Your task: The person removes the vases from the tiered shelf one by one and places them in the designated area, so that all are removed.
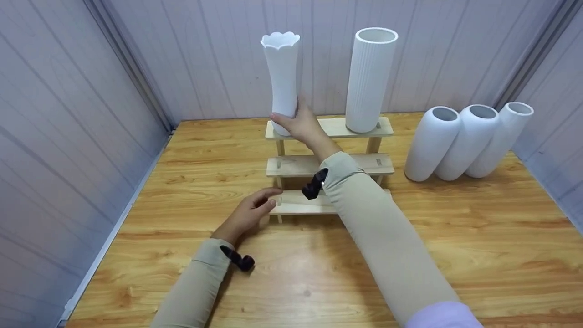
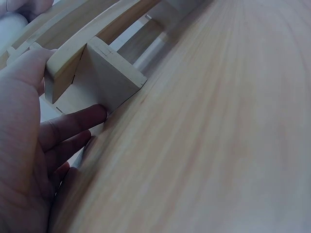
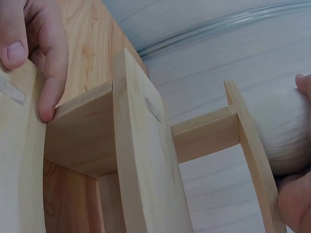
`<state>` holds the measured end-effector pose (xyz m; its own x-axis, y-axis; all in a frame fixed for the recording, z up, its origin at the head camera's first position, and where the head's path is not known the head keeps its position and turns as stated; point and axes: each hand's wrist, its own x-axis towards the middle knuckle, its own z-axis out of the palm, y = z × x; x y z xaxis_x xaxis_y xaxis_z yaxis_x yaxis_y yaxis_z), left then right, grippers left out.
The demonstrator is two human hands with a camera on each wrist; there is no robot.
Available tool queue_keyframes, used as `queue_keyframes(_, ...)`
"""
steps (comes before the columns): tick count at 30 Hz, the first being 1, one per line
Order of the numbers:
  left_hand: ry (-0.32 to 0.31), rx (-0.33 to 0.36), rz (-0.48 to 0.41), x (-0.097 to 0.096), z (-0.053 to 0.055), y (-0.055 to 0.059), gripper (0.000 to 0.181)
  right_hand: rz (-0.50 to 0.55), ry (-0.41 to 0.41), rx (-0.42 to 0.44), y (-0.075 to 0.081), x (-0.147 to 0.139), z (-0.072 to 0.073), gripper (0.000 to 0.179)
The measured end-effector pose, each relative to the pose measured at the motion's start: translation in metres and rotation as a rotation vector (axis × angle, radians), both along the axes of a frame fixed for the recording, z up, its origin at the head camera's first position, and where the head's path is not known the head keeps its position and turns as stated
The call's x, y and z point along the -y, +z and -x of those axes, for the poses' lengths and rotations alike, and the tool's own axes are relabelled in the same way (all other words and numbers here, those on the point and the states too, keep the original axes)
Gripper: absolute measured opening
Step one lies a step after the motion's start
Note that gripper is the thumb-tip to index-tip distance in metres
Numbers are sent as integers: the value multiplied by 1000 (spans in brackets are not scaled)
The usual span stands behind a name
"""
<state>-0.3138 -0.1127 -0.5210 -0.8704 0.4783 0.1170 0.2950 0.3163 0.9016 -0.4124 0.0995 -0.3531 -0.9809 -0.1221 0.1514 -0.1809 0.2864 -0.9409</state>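
My right hand (image 1: 303, 125) grips the lower part of a tall white vase (image 1: 280, 68) with a scalloped rim. The vase is upright at the left end of the top shelf of a three-step wooden stand (image 1: 314, 164). My left hand (image 1: 248, 212) holds the left end of the bottom shelf. Its thumb lies over the board, and its fingertips (image 2: 99, 114) touch the side leg below. In the right wrist view, the vase base (image 3: 284, 126) sits at the shelf, partly hidden by my right fingers.
A ribbed white cylindrical vase (image 1: 371, 82) stands on the right end of the top shelf. Right of the stand, a white vase of three joined tubes (image 1: 469, 141) stands on the wooden table (image 1: 464, 237). Panelled walls (image 1: 191, 59) enclose the table at the back and sides.
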Motion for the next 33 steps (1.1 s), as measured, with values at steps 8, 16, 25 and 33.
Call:
queue_keyframes(8,8,-29,3,5,0,1,36,0,3,-33,-4,0,-9,90)
queue_keyframes(16,-15,-28,21,8,1,1,37,44,11,-53,-8,-7,-22,85)
queue_keyframes(25,-20,-17,7,3,4,1,38,103,39,-145,-13,-25,-39,79)
queue_keyframes(33,-29,-13,22,-2,-2,13,39,129,50,-171,-21,-51,-59,75)
